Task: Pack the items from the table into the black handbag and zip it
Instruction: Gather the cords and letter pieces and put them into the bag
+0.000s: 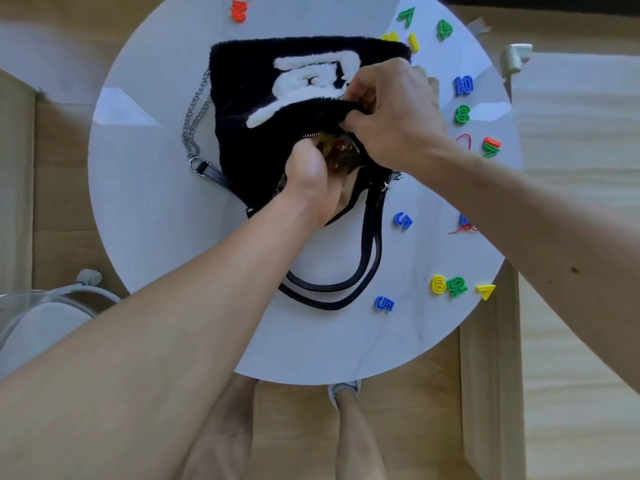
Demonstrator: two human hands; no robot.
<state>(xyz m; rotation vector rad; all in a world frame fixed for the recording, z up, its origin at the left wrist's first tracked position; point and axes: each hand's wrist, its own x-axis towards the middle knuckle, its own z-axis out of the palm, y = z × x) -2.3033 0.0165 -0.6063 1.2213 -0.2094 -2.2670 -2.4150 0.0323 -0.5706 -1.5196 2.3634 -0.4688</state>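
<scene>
Left hand [306, 174] fingers sunk in the mouth of the black fuzzy handbag [249, 98], hidden. Yellow-red contents [332, 145] there too blurred to identify. Right hand [391, 105] fingertips tucked under the bag's rim. Yellow plastic number [390, 37] half behind the bag's far corner. Blue plastic piece [463, 220] at the white round table's [156, 202] right edge mostly under the right forearm.

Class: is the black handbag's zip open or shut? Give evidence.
Open. The right hand pinches up the edge of the handbag, its zip teeth lie parted, and the left hand reaches inside.
</scene>
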